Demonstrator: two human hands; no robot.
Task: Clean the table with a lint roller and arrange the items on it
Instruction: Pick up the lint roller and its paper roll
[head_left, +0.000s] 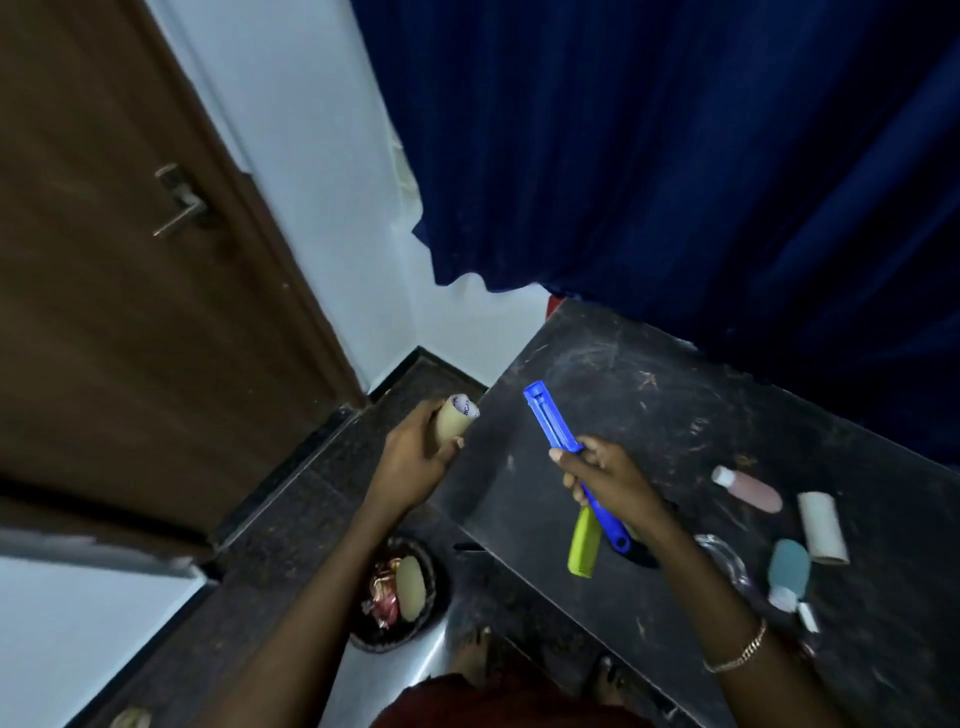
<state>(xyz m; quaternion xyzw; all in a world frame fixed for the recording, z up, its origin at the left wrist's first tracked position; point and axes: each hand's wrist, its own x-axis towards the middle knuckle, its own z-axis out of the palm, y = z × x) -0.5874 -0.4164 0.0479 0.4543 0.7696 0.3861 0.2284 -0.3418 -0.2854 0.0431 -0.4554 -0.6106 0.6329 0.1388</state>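
My right hand (610, 480) grips a blue lint roller handle (553, 423) over the left part of the dark, scuffed table (649, 395); its bare spindle points up and away. My left hand (415, 457) holds a beige roll (456, 422) just off the table's left edge. On the table lie a yellow-green comb (583, 543) under my right hand, a pink bottle (748, 488), a white roll (823, 527) and a teal bottle with a white cap (788, 574).
A dark bin (397, 592) on the floor below my left arm holds wrappers and a beige roll. A blue curtain (701, 182) hangs behind the table. A brown door (130, 260) is at the left. My feet (475, 652) stand beside the table.
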